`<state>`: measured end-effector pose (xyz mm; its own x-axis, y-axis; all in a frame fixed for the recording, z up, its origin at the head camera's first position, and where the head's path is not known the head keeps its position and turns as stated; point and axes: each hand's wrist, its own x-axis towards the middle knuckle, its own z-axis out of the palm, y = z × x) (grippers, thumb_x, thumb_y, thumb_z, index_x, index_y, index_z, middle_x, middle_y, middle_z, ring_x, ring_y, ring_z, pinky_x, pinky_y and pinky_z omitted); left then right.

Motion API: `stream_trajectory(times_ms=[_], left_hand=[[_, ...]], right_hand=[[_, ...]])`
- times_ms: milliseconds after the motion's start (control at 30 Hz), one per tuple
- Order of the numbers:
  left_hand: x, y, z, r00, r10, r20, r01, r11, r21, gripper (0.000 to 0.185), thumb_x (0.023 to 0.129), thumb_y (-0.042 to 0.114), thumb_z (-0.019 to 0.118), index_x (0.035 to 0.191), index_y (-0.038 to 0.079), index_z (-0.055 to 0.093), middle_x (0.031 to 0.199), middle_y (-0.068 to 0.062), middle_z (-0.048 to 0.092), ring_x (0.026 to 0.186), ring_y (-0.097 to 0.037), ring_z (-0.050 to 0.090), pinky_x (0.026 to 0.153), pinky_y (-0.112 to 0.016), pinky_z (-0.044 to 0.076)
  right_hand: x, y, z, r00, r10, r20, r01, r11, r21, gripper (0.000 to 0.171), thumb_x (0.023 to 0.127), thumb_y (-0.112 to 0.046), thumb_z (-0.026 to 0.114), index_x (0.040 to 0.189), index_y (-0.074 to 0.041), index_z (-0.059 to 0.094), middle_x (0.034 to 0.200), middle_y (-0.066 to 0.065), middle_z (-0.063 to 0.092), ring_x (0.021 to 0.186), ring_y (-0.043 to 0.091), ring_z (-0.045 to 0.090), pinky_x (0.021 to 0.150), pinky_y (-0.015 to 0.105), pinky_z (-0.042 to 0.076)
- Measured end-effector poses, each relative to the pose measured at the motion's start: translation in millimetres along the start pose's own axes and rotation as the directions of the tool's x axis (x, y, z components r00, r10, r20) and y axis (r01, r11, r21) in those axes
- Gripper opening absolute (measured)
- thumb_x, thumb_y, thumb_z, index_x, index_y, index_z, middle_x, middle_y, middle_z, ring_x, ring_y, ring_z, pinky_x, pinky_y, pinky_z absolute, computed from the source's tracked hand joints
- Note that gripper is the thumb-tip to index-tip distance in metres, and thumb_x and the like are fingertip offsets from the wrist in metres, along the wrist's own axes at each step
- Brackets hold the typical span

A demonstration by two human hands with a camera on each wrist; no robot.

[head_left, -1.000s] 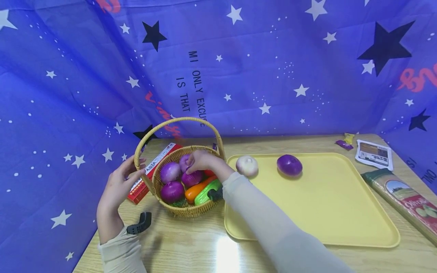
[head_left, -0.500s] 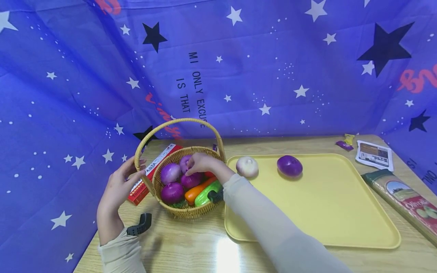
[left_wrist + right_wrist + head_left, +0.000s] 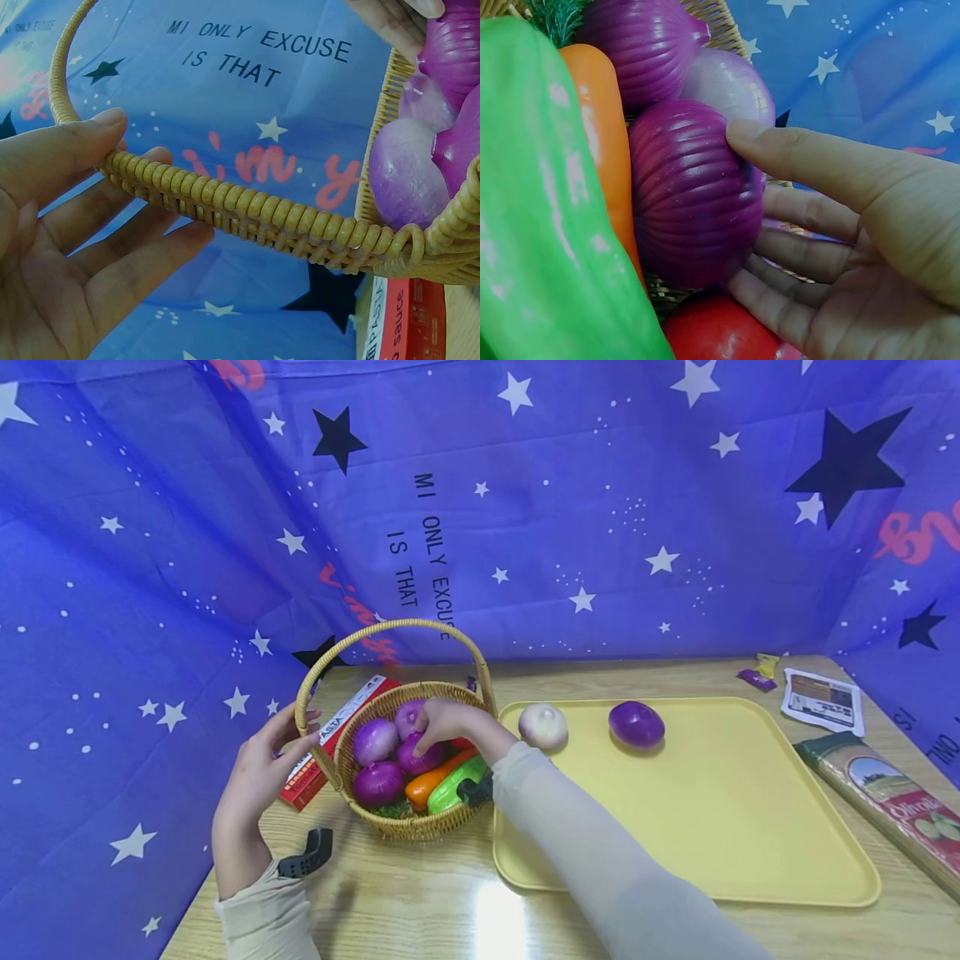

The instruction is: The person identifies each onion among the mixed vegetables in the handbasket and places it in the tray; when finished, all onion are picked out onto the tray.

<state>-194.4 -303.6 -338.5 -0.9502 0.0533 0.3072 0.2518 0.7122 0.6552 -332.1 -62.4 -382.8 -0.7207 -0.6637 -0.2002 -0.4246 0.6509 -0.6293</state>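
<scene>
A wicker basket [image 3: 420, 831] with a tall arched handle [image 3: 390, 625] holds several vegetables. My left hand [image 3: 258, 777] holds the left side of the handle, thumb on one side and fingers behind it in the left wrist view. Inside the basket, my right hand [image 3: 450, 720] grips a dark purple onion [image 3: 694, 195]; its thumb presses the onion's side and its fingers lie behind. More onions [image 3: 378, 783] sit at the basket's left. Beside the gripped onion lie an orange carrot [image 3: 604, 124] and a long green vegetable [image 3: 540, 195], with a red vegetable [image 3: 720, 334] partly hidden by the hand.
A yellow tray [image 3: 720, 810] to the right bears a white onion [image 3: 543, 727] and a purple onion [image 3: 636, 724]. A red pasta sauce box [image 3: 300, 789] lies behind the basket's left. Packets [image 3: 822, 700] and a long bag [image 3: 892, 802] lie along the table's right side.
My right thumb has moved slightly down and right along the purple onion, and the fingers have shifted a little. My left hand and the basket have stayed in place.
</scene>
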Motion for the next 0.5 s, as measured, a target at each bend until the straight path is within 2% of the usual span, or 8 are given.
stream_trajectory(times_ms=[267, 333, 400, 500], left_hand=[[-0.6, 1.0, -0.5, 1.0, -0.005, 0.004, 0.004, 1.0, 0.005, 0.046, 0.095, 0.025, 0.057, 0.139, 0.021, 0.046, 0.127, -0.004, 0.062, 0.109, 0.006, 0.054, 0.091, -0.007, 0.043], [-0.7, 0.8, -0.4, 1.0, -0.003, 0.002, 0.003, 1.0, 0.006, 0.045, 0.095, 0.025, 0.057, 0.139, 0.021, 0.046, 0.127, -0.004, 0.062, 0.109, 0.006, 0.054, 0.089, -0.005, 0.041], [-0.6, 0.6, -0.4, 1.0, -0.001, 0.001, 0.001, 1.0, 0.003, 0.045, 0.095, 0.025, 0.057, 0.138, 0.021, 0.046, 0.127, -0.004, 0.062, 0.108, 0.007, 0.054, 0.09, -0.006, 0.042], [-0.5, 0.2, -0.2, 1.0, 0.002, 0.001, -0.002, 1.0, -0.001, 0.045, 0.095, 0.025, 0.056, 0.138, 0.021, 0.046, 0.126, -0.005, 0.063, 0.107, 0.01, 0.054, 0.09, -0.006, 0.042]], right_hand=[[-2.3, 0.4, -1.3, 0.997, -0.073, 0.038, 0.071, 0.997, 0.036, 0.046, 0.077, -0.019, 0.078, 0.119, -0.006, 0.065, 0.124, 0.01, 0.064, 0.119, 0.022, 0.056, 0.103, 0.031, 0.045], [-2.9, 0.5, -1.3, 0.996, -0.079, 0.047, 0.077, 0.996, 0.035, 0.046, 0.077, -0.019, 0.078, 0.119, -0.007, 0.065, 0.124, 0.01, 0.064, 0.119, 0.022, 0.056, 0.103, 0.03, 0.045], [-3.1, 1.0, -0.8, 0.996, -0.068, 0.06, 0.066, 0.997, 0.039, 0.047, 0.077, -0.019, 0.078, 0.12, -0.008, 0.064, 0.123, 0.009, 0.064, 0.113, 0.02, 0.058, 0.097, 0.03, 0.049], [-4.1, 0.5, -0.3, 0.996, -0.039, 0.079, 0.036, 0.999, 0.041, 0.045, 0.076, -0.021, 0.078, 0.117, -0.009, 0.065, 0.11, 0.004, 0.065, 0.094, 0.016, 0.059, 0.079, 0.027, 0.054]])
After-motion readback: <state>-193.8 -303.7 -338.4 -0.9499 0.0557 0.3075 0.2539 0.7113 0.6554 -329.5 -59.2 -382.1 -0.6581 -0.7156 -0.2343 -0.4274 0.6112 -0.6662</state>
